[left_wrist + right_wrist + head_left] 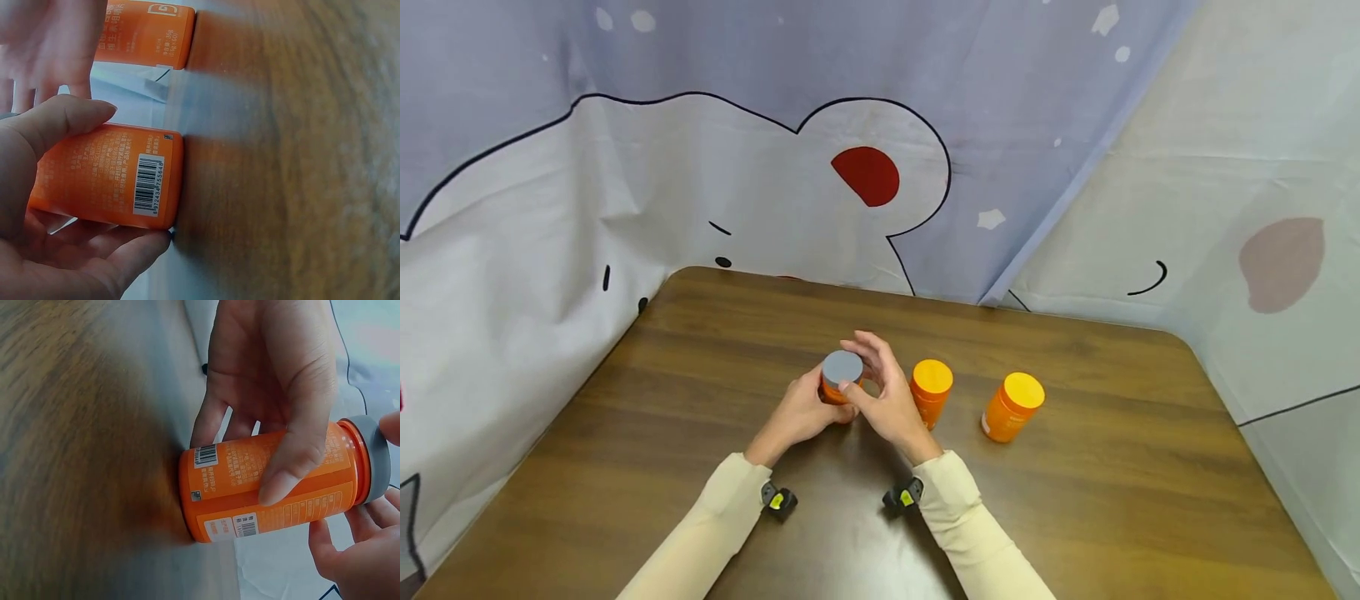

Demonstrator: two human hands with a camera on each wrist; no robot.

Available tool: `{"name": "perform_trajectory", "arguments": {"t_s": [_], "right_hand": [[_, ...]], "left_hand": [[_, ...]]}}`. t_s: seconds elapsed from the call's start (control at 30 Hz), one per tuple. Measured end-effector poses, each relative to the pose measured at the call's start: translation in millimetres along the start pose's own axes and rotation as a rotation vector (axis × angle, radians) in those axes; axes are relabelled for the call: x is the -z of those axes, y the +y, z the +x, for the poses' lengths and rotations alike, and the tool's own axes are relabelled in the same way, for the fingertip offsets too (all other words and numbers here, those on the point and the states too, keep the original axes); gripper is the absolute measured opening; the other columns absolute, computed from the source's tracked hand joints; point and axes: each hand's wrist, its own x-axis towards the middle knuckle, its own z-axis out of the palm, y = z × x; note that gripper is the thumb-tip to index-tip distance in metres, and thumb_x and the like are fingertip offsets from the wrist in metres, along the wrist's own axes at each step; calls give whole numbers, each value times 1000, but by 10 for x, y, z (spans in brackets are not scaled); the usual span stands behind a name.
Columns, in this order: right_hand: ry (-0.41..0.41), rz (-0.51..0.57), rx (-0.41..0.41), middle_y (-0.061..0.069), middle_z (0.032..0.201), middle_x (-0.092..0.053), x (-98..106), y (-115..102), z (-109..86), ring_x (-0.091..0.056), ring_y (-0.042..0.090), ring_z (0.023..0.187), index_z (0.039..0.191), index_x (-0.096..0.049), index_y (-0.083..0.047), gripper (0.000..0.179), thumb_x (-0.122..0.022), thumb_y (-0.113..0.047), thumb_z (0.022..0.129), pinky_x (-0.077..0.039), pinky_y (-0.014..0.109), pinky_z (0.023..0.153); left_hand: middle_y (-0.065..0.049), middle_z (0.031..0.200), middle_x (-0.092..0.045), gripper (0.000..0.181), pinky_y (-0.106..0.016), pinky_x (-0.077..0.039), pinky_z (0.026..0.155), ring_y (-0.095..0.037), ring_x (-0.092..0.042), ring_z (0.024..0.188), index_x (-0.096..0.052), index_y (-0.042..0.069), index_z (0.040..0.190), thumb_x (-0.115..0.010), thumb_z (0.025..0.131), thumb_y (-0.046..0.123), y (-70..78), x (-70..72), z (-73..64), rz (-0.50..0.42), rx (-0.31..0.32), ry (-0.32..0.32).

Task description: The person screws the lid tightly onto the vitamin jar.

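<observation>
An orange bottle with a grey screw lid stands upright on the wooden table, its base at the tabletop. My left hand grips the bottle's body from the left, thumb on the near side and fingers round the back. At the top, my right hand holds the grey lid between thumb and fingers. The right wrist view shows the bottle's printed label and the lid on its neck. A barcode shows on the bottle in the left wrist view. Right fingertips behind the lid are partly hidden.
Two more orange bottles with yellow lids stand to the right: one bottle close beside my right hand and partly behind it, the other bottle farther right. A printed cloth hangs behind the brown table.
</observation>
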Motion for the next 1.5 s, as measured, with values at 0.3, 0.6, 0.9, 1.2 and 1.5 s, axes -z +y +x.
{"name": "perform_trajectory", "arguments": {"t_s": [0.3,0.6,0.9,1.2,1.5], "right_hand": [[34,-46,-43,17,126,-51,-28,-1,16,-46,32,117,131,-36,-1,56,-63,3,81,-36,51,93],[76,-112,-52,18,124,-51,-65,-15,-3,-46,32,115,127,-38,1,56,-68,-2,80,-37,51,90],[55,-107,-42,13,134,-45,-76,-14,-37,-40,32,124,134,-34,-3,56,-62,-5,85,-34,53,95],[8,-57,26,19,133,-45,-46,9,-23,-44,37,118,133,-35,3,52,-54,8,84,-33,54,95],[61,-86,-8,16,127,-50,-68,4,-33,-51,36,108,126,-41,5,48,-61,1,83,-37,49,93]], "left_hand": [[-6,108,-61,63,-39,-46,81,-21,-57,90,-50,13,124,-76,67,19,-12,11,2,-7,5,7],[-6,110,-61,62,-39,-46,82,-20,-57,92,-50,13,125,-75,68,18,-9,6,-21,-12,10,3],[-5,109,-61,62,-38,-47,80,-19,-58,89,-50,14,124,-75,68,18,-14,-4,-29,7,11,0],[-4,108,-61,61,-38,-47,81,-19,-58,90,-50,14,123,-76,67,18,-2,-6,-7,-21,-13,-6],[-7,111,-60,63,-38,-46,82,-20,-57,92,-49,13,125,-74,68,15,-9,-15,-12,-23,-12,-6]]}}
